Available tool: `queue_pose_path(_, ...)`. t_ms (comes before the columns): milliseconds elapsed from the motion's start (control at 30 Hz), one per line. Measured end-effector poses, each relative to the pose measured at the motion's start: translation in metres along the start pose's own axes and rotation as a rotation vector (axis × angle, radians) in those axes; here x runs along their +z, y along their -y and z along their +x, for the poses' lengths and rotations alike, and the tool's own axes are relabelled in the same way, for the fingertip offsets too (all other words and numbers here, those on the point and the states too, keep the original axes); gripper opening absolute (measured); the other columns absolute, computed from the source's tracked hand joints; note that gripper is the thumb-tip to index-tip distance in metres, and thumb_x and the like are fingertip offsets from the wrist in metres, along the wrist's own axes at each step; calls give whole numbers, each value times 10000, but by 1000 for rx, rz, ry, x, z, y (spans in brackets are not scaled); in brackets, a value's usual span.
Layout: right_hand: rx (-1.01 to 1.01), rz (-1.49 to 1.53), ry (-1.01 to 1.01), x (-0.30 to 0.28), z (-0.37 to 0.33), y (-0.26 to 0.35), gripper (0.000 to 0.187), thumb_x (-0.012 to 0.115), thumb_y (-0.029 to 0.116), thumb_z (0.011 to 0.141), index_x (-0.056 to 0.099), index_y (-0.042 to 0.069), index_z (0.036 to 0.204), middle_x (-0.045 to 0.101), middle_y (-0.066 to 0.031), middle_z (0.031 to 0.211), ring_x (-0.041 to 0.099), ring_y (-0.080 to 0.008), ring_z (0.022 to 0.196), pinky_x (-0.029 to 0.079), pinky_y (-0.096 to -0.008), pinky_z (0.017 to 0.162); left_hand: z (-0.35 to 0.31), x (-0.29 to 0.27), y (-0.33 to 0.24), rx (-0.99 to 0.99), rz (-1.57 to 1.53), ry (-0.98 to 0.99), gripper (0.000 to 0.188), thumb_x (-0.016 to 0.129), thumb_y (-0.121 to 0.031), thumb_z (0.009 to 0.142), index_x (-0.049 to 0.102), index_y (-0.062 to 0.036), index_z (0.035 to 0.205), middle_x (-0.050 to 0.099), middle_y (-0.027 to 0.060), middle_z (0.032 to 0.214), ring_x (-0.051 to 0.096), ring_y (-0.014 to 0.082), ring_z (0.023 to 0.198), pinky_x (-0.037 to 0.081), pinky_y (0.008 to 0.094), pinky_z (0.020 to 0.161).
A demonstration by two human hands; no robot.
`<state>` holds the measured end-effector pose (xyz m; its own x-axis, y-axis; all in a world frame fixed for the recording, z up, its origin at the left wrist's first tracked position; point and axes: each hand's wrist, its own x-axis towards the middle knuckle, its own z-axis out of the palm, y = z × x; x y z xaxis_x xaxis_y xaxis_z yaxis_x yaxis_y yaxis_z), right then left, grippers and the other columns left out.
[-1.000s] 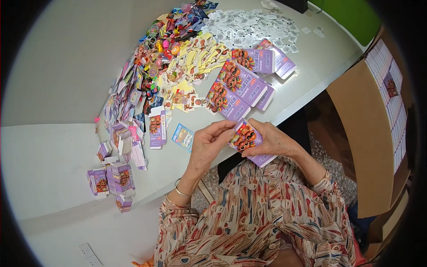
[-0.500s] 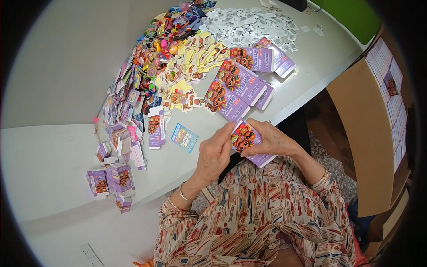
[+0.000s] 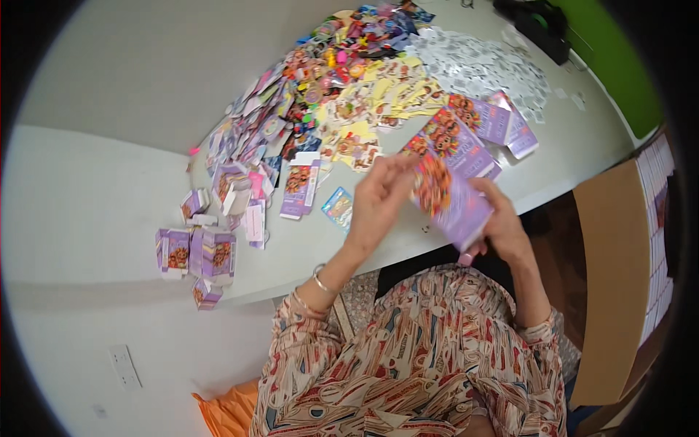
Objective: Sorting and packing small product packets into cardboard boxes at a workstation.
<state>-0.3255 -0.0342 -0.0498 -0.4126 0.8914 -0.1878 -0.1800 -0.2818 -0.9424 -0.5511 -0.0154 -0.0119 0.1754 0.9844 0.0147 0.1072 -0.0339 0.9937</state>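
A flat-looking purple cardboard box (image 3: 460, 211) with a colourful cartoon picture is between my hands, blurred by motion. My right hand (image 3: 504, 224) grips its right side near the lower end. My left hand (image 3: 382, 195) has curled fingers at the box's upper left edge; the fingertips are smeared. Just beyond lie several similar purple boxes (image 3: 502, 122), overlapping each other on the table. Nearest my left forearm is a small shiny blue packet (image 3: 337, 207). To its left lies another purple box (image 3: 297, 191) with a raised white flap.
Yellow sticker cards (image 3: 397, 91), white printed slips (image 3: 480, 65) and small colourful toys and packets (image 3: 313, 80) form heaps on the white table (image 3: 280, 255). Small purple boxes (image 3: 211, 251) stand at the left edge. A large brown carton (image 3: 615, 284) holding packed items stands at the right.
My view has shifted, so the table's things appear farther right. My hands have moved apart, with the box tilted and extended between them; the left hand has moved to its upper edge.
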Motion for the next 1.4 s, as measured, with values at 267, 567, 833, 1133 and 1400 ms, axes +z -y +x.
queue_pose_path(267, 115, -4, 87, 5, -13, -8, 454, 630, 277, 904, 426, 34, 1228, 659, -119, 855, 585, -105, 472, 411, -182, 368, 9, -108, 45, 183, 771, -349, 650, 738, -295, 817, 470, 41, 1304, 554, 215, 1244, 527, 311, 1161, 406, 411, 984)
queue_pose_path(567, 182, -89, 187, 36, 6, -1, 363, 617, 186, 920, 459, -27, 1168, 657, -92, 817, 558, -81, 463, 380, -191, 356, -39, -185, 92, -51, 1056, -465, 770, 797, -402, 687, 509, 58, 1233, 600, 242, 1092, 563, 364, 1035, 435, 432, 904)
queue_pose_path(833, 161, -177, 207, 56, 12, 0, 440, 654, 213, 898, 467, -69, 1179, 645, -75, 793, 565, -73, 503, 413, -202, 411, -38, -187, 88, 78, 1136, -681, 534, 726, -182, 780, 512, 39, 1217, 563, 231, 1125, 501, 382, 1071, 406, 429, 911)
queue_pose_path(1133, 92, -215, 192, 65, 24, -10, 498, 679, 238, 890, 472, -80, 1213, 633, -72, 816, 604, -103, 638, 474, -228, 545, -30, -191, 53, 191, 645, -729, 134, 691, -78, 826, 631, 37, 860, 600, 25, 728, 528, 114, 643, 443, 242, 606)
queue_pose_path(1400, -379, -251, -128, 90, 42, -15, 432, 640, 255, 921, 516, -22, 1229, 616, -27, 900, 550, -88, 777, 466, -259, 651, -42, -66, 3, 18, 72, -407, 103, 666, -68, 876, 638, -4, 953, 618, -14, 789, 547, 53, 703, 433, 199, 620)
